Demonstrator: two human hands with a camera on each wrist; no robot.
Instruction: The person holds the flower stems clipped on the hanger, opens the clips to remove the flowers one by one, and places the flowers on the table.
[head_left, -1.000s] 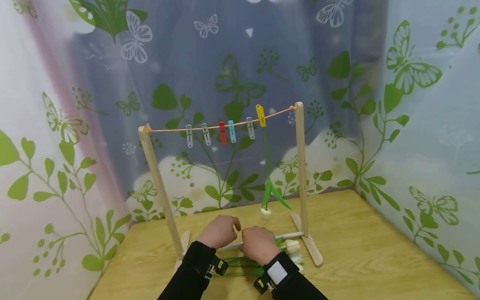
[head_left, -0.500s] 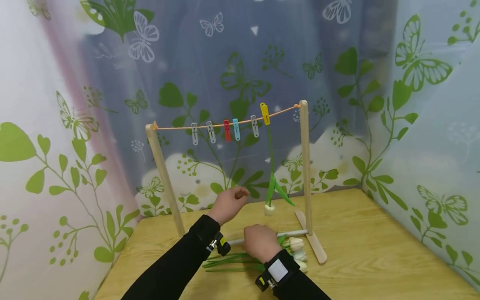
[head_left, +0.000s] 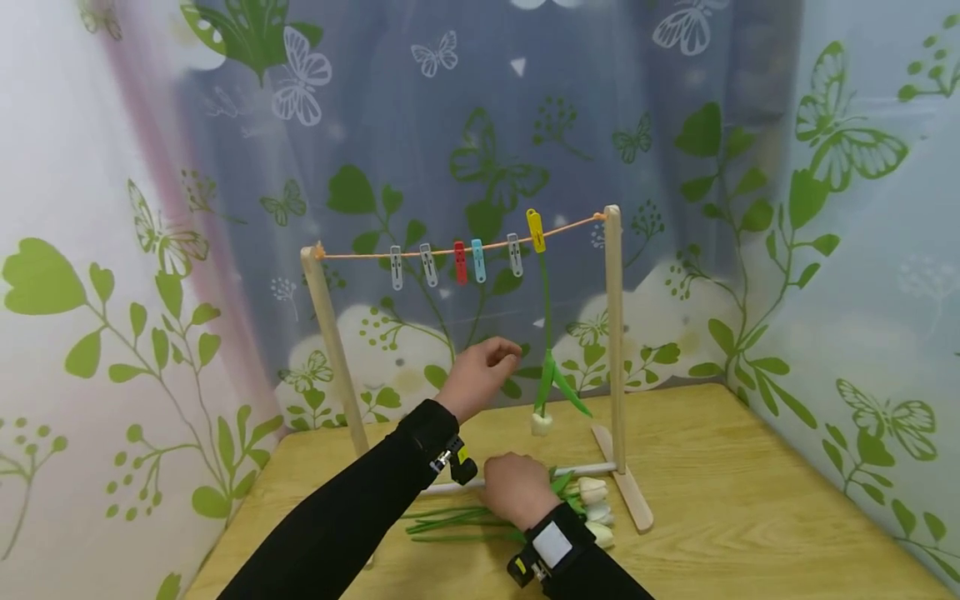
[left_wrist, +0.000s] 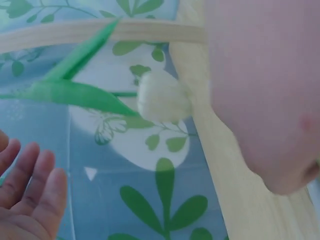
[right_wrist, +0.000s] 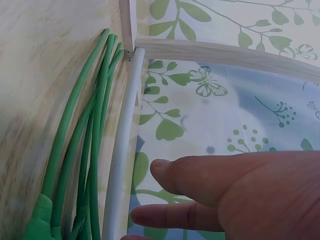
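An artificial white tulip (head_left: 542, 424) hangs head down from a yellow clothespin (head_left: 536, 231) on an orange string. My left hand (head_left: 480, 375) is raised left of its leaves, fingers loosely bent around nothing. The left wrist view shows the fingers (left_wrist: 35, 192) apart from the leaves and flower. Low down, my right hand (head_left: 517, 487) is over the white crossbar (head_left: 585, 471), by several tulips (head_left: 596, 510) lying on the table. In the right wrist view, their green stems (right_wrist: 92, 115) lie left of the bar, and the thumb (right_wrist: 185, 172) and index finger are extended, nothing between them.
Grey, red and light blue clothespins (head_left: 460, 262) hang along the string (head_left: 352, 256) between two wooden posts (head_left: 614, 342). A wooden foot (head_left: 630, 492) supports the right post on the wood-grain table (head_left: 750, 492). Behind is a patterned curtain (head_left: 420, 125).
My left hand has lifted from beside the right hand, up and rightward toward the hanging tulip. My right hand stays low over the bar. The head view has shifted slightly.
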